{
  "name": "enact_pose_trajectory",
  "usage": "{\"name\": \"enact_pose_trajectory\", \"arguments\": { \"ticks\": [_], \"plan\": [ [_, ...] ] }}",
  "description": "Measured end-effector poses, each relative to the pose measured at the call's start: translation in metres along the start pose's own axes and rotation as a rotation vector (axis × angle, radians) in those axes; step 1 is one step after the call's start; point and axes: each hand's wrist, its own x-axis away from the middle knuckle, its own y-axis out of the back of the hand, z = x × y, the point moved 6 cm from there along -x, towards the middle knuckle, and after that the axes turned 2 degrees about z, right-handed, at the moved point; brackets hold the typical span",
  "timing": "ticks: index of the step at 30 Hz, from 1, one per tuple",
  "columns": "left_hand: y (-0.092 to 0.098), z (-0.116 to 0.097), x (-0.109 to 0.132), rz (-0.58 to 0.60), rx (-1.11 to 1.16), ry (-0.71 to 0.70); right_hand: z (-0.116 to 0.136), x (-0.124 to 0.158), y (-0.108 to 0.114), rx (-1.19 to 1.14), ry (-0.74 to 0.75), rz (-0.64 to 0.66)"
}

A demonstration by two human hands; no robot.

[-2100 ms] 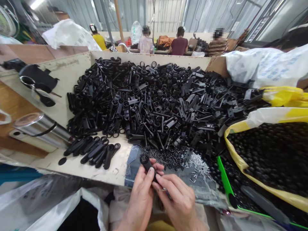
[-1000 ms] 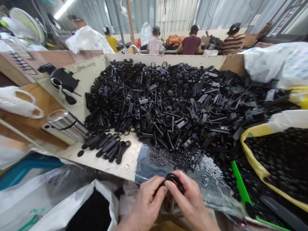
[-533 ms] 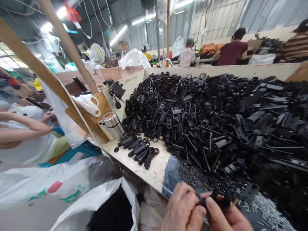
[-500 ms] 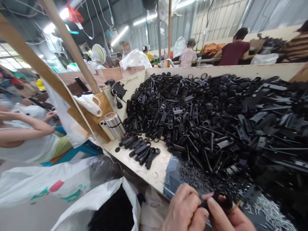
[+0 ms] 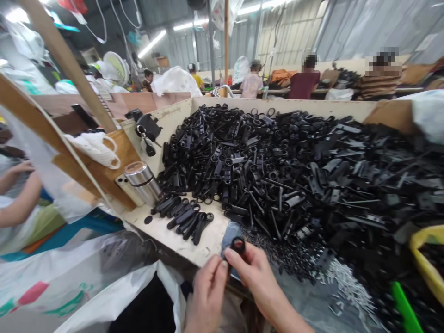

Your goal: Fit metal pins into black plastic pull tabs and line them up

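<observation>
Between my two hands, at the table's front edge, is a black plastic part (image 5: 238,244) with a ring-shaped end facing up. My right hand (image 5: 255,273) pinches it below the ring. My left hand (image 5: 209,289) is closed at its lower end, fingertips pressed together; whatever they grip is too small to make out. Left of the hands, a row of black handle-like parts (image 5: 187,220) lies on the pale tabletop (image 5: 211,231). Behind stretches a large heap of black parts (image 5: 243,157). Small metal pins (image 5: 350,282) are spread on blue-grey cloth at the right.
A steel flask (image 5: 142,180) and hanging keys (image 5: 147,141) are at the left. White sacks (image 5: 100,277) stand below the table edge. A yellow-rimmed container (image 5: 426,263) and a green object (image 5: 404,305) are at the right. Several people sit beyond, one at far left.
The view has swung right, bringing the yellow-rimmed container in. My hands have moved left relative to the pins, and the black part's ring end now points up.
</observation>
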Motion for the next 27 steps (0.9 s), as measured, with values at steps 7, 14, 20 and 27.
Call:
{"name": "enact_pose_trajectory", "arguments": {
  "ticks": [7, 14, 20, 27],
  "plan": [
    [0.009, -0.051, -0.025, 0.118, -0.095, -0.172, 0.022, -0.035, -0.009, -0.083, -0.097, 0.178],
    [0.014, -0.054, -0.020, -0.014, -0.177, -0.226, 0.021, -0.040, 0.007, 0.174, -0.023, 0.221],
    [0.030, -0.038, -0.032, -0.225, -0.263, -0.210, 0.053, -0.060, 0.031, 0.575, 0.205, 0.031],
    [0.013, -0.033, -0.039, -0.041, 0.401, 0.095, 0.070, -0.074, 0.006, 0.664, 0.220, 0.127]
  ]
}}
